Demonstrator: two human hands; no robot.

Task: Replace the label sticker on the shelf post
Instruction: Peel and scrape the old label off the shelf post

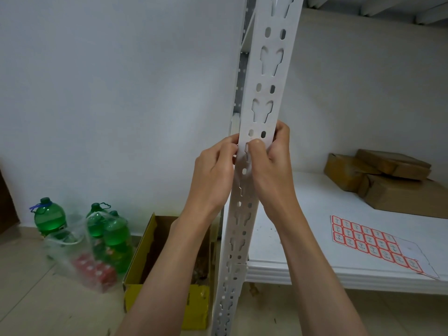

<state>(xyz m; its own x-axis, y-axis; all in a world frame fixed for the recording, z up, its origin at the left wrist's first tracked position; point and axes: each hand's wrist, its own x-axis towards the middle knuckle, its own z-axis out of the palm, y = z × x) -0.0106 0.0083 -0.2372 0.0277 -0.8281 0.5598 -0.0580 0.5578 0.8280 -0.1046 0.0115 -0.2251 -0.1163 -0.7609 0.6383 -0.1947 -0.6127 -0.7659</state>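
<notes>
A white slotted shelf post [263, 76] runs from top to bottom through the middle of the view. My left hand [213, 173] grips its left edge, fingertips curled onto the front face. My right hand [271, 163] wraps around the right edge with the thumb pressed on the post's face beside a slot. Any sticker under my fingers is hidden. A sheet of red-bordered label stickers [371, 241] lies on the white shelf board [315, 207] to the right, with some labels gone from its near end.
Brown cardboard parcels [388, 175] are stacked at the back right of the shelf. On the tiled floor at left stand green bottles [49, 217] in a clear bag and an open yellow cardboard box [169, 270] right beside the post.
</notes>
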